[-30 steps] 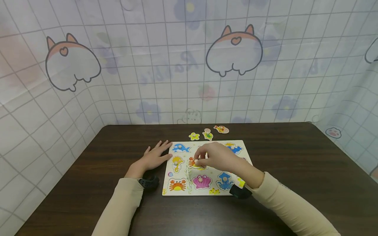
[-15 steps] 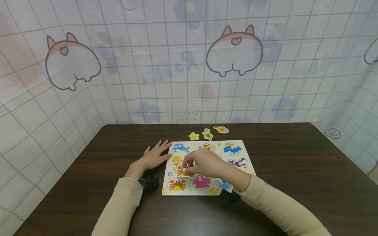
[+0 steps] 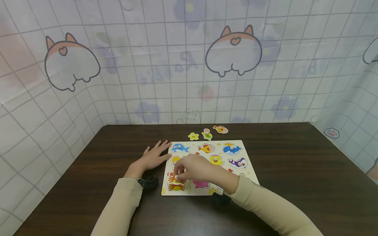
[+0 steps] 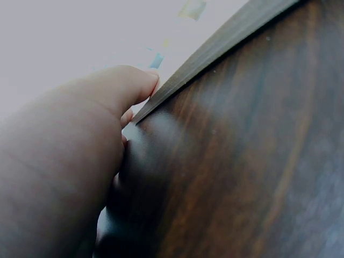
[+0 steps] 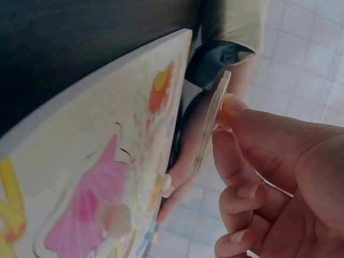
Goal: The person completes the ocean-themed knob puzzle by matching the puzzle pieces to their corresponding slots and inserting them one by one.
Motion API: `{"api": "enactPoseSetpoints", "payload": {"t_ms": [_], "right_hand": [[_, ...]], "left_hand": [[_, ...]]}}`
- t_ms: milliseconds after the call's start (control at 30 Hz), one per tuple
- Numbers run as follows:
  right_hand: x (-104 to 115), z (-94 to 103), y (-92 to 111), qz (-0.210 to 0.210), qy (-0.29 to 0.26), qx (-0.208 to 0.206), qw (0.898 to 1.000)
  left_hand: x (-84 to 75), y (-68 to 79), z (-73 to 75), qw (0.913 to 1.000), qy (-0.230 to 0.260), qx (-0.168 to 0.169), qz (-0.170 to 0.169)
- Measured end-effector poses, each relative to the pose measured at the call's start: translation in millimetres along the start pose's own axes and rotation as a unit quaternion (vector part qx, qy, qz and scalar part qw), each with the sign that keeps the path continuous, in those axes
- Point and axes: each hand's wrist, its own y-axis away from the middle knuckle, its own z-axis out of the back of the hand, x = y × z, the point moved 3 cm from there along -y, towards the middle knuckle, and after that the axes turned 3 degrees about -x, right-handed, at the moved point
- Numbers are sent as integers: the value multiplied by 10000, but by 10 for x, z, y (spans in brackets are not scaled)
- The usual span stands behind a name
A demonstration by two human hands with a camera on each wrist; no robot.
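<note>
My right hand (image 3: 193, 167) pinches the knob of an orange crab puzzle piece (image 3: 172, 178) between thumb and finger. In the right wrist view this crab piece (image 5: 213, 118) is seen edge-on, raised off the board. It overlaps the printed crab picture (image 3: 176, 188) at the lower left of the white peg puzzle board (image 3: 247, 170). My left hand (image 3: 151, 158) lies with fingers spread at the board's upper left edge; its thumb (image 4: 137, 83) touches that edge in the left wrist view. Behind my right hand, the pink shell piece (image 3: 200, 184) and yellow seahorse piece (image 3: 175, 160) are partly hidden.
Past the board's far edge lie a yellow star piece (image 3: 193, 136), a green piece (image 3: 207, 134) and a fish piece (image 3: 220, 129). A dolphin (image 3: 180, 147), a whale (image 3: 231, 149) and other knobbed pieces sit in the board. The dark wooden table (image 3: 295, 170) meets a grid-patterned cloth (image 3: 165, 82).
My right hand has carried the crab piece from the board's middle leftward and toward me, to over the lower-left crab picture. My left hand has stayed in place.
</note>
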Motion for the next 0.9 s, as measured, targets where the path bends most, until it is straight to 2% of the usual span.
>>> {"api": "enactPoseSetpoints", "payload": {"t_ms": [133,400,900], "right_hand": [[7,-65,-41,-168,149,112,9997],[23,-162,-67,-168,681,279,9971],[26,-210,-119,-232,828,343,9957]], "left_hand": [[6,8,7,10000,36,9,14],[1,-1,0,10000,43,20,19],[2,5,2,10000,24,-12,0]]}}
